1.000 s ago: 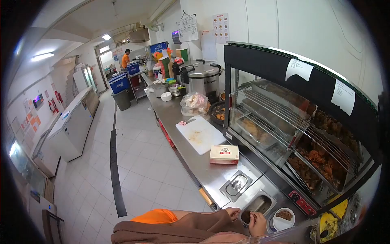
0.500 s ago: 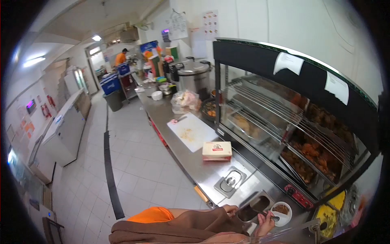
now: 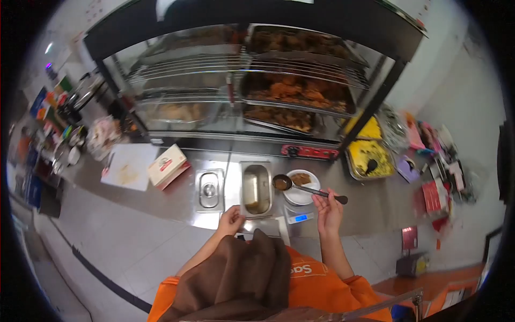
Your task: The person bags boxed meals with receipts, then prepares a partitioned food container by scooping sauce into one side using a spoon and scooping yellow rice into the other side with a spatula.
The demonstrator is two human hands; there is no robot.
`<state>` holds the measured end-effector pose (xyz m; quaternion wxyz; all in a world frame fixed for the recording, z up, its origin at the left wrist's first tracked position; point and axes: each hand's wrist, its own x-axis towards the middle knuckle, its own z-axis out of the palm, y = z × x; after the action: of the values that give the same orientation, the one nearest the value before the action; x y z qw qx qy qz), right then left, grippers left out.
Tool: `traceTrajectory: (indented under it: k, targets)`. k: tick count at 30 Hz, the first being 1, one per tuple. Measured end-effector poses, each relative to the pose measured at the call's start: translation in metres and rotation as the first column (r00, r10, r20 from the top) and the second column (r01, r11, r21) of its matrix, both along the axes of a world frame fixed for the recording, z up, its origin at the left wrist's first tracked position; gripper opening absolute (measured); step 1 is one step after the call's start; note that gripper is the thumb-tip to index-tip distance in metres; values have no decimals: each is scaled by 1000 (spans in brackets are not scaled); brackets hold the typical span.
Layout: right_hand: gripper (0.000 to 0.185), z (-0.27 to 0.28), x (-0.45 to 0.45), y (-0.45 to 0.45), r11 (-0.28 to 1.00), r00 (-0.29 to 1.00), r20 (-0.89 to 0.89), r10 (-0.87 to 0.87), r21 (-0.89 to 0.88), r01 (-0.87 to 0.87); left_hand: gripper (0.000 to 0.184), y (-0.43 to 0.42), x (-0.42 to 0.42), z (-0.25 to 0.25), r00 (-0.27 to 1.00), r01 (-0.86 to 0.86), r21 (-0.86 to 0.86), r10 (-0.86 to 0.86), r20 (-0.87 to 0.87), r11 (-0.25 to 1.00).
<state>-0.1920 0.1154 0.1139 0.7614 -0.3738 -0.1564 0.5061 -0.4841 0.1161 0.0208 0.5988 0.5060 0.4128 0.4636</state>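
Note:
My right hand [image 3: 329,212] grips the dark handle of a ladle [image 3: 314,190]. Brown sauce lies in the ladle's bowl, held between a steel food pan [image 3: 248,174] and a white bowl [image 3: 292,198]. Some brown food sits in one side of the white bowl, which rests on a digital scale [image 3: 301,218] with a lit blue display. Only a little brown liquid shows at the bottom of the deep pan. My left hand [image 3: 231,220] is closed at the pan's near left corner, fingers curled on its rim. Beside the pan lies a steel lid [image 3: 209,190].
A glass food warmer [image 3: 230,140] with trays of cooked food stands behind. To the left are a cardboard box [image 3: 169,167] and a white cutting board [image 3: 129,166]. At right sits a tray of yellow food [image 3: 370,159], with packets and boxes farther along.
The view has swung right and down from the long counter and aisle to the pan and bowl. The ladle's bowl now shows brown sauce in it, between pan and white bowl.

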Motion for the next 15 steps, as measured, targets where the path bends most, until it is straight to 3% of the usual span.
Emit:
traceTrajectory:
  k: [4,6,8,11,15]
  targets:
    - [25,7,17,0,986,936,310,-163,71,149,25,4,-1,-2,1000,-4,-58,3,-17,998]
    - [22,5,14,0,980,868,457,-193,126,152,23,6,-1,5,995,-1,-85,-7,-96,996]
    - [19,-6,11,4,972,772,598,-216,208,111,23,11,-5,-5,998,22,-58,-25,-55,998]
    - [11,-3,10,2,964,521,821,-234,265,14,23,12,-4,-3,999,21,-52,-22,-31,998]
    - [14,14,2,-6,950,188,942,-278,299,-93,23,12,-5,-5,998,21,-115,-27,-53,993]
